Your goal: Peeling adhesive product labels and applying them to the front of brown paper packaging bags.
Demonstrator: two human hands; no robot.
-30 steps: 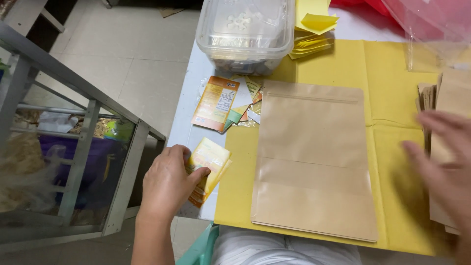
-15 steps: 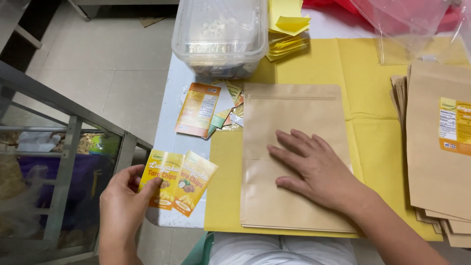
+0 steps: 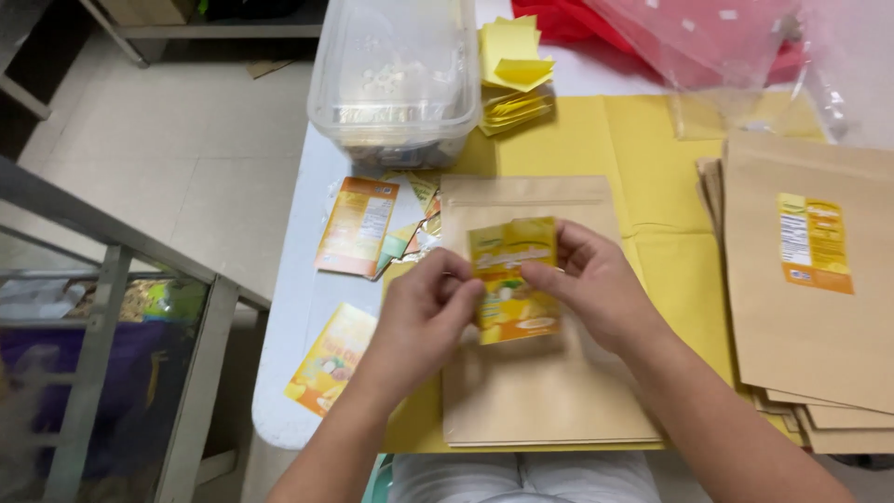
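1. The yellow label (image 3: 514,279) is held up over the middle of a plain brown pouch (image 3: 535,373) that lies flat at the near edge of the bench (image 3: 307,307). The left hand (image 3: 424,312) pinches its left edge between thumb and fingertips; the right hand (image 3: 591,284) pinches its right edge the same way.
2. I judge the label to be very light, thin and floppy, glossy enough to slip, and easy to crease or curl; the side edges, where both hands have it, look the best hold.
3. The pouch looks like stiff kraft paper, light, flat and empty, on a yellow sheet (image 3: 605,149).
4. Just left of it, at the bench's near corner, lies another yellow-orange label (image 3: 331,359).
5. Further left and back, an orange label sheet (image 3: 356,226) lies face up beside a few torn backing scraps (image 3: 414,224).
6. To the right is a stack of brown pouches (image 3: 801,298), the top one bearing a small yellow and orange label (image 3: 815,242).
7. At the far side stand a clear plastic tub (image 3: 396,74), a pile of folded yellow papers (image 3: 512,70) and crumpled clear plastic bags (image 3: 736,47).
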